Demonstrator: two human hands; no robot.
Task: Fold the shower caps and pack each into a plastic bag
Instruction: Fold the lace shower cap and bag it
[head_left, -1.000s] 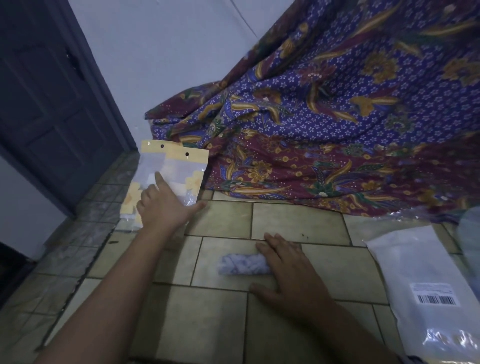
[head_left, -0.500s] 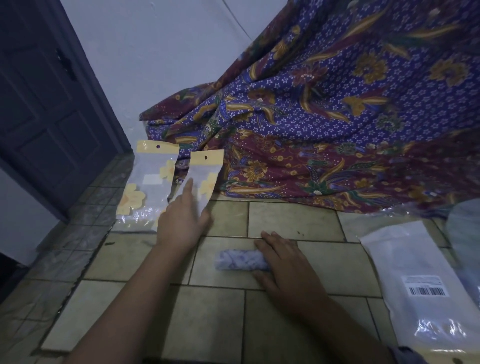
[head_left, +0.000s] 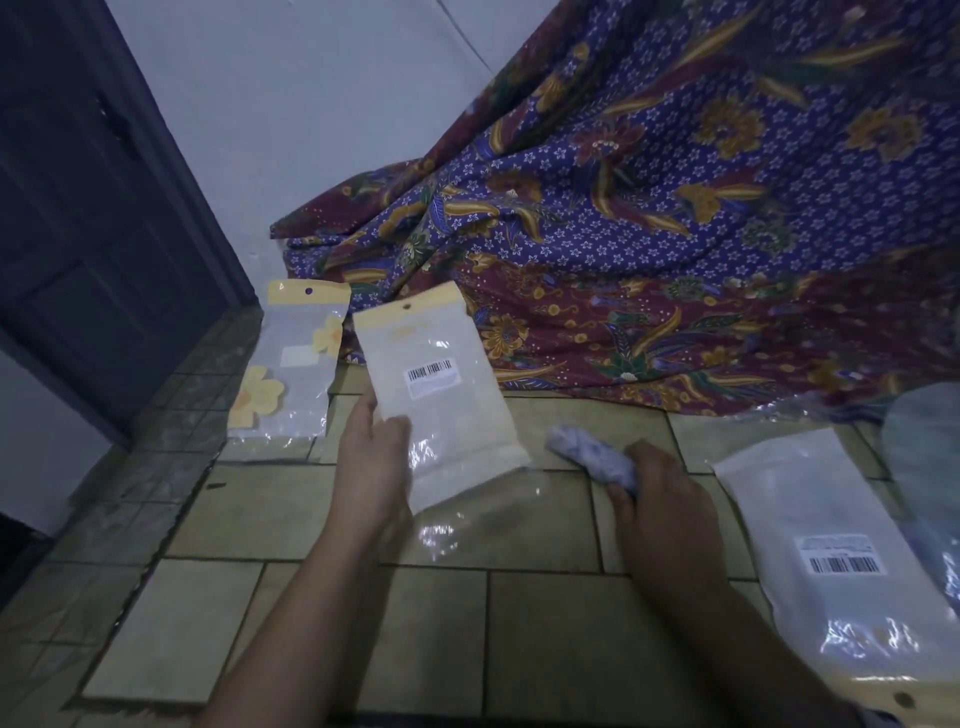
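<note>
While left fingers (head_left: 366, 415) pinch the plastic bag (head_left: 441, 395), spread its mouth toward the right fingers (head_left: 644, 460) gripping the rolled shower cap (head_left: 587, 452).

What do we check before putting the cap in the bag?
1. Shower cap rolled small: ok, it is a tight roll.
2. Right hand grips the shower cap: ok.
3. Left hand holds the plastic bag: ok, pinched near its lower end.
4. Plastic bag's mouth open: cannot tell.
5. Shower cap at the bag's mouth: not ok, it is off to the bag's side, apart.
6. Spare bag ready: ok, it lies on the floor.
</note>
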